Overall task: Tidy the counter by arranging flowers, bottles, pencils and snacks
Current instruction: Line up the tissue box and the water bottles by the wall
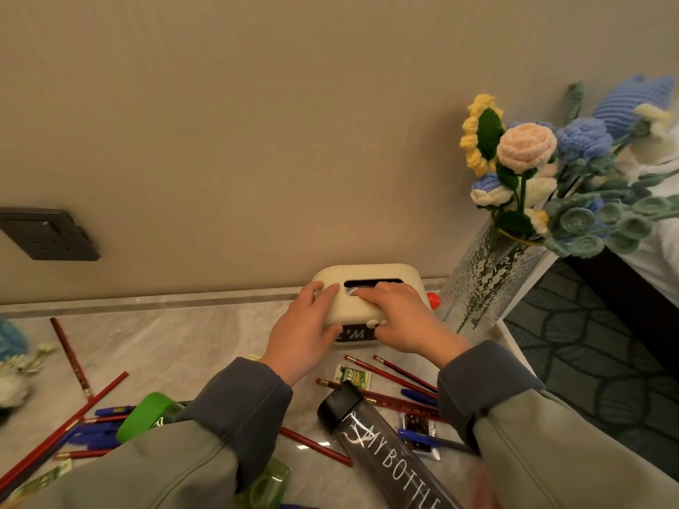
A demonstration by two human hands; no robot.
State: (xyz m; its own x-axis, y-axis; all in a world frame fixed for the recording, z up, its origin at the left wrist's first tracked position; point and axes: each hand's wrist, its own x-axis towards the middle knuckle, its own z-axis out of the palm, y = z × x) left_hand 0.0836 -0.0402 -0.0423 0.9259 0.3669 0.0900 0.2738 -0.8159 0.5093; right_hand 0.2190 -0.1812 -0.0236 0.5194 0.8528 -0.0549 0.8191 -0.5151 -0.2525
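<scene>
A cream tissue box (371, 275) with a dark slot stands against the wall at the back of the marble counter (176, 343). My left hand (306, 321) grips its left end, thumb at the front and fingers over the top. My right hand (404, 317) holds its right side, fingers lying over the slot. Crocheted flowers (525, 156) stand in a ribbed glass vase (488, 281) just right of the box. Red pencils (397, 376) and blue pens (110, 411) lie scattered. A dark bottle (382, 446) marked MY BOTTLE lies near me, and a green-capped bottle (147, 413) lies on the left.
Small snack packets (352, 376) lie among the pencils. More crocheted flowers (14, 358) lie at the counter's left edge. A dark wall socket (47, 235) sits on the left. The counter ends at the right, beside patterned carpet (588, 354).
</scene>
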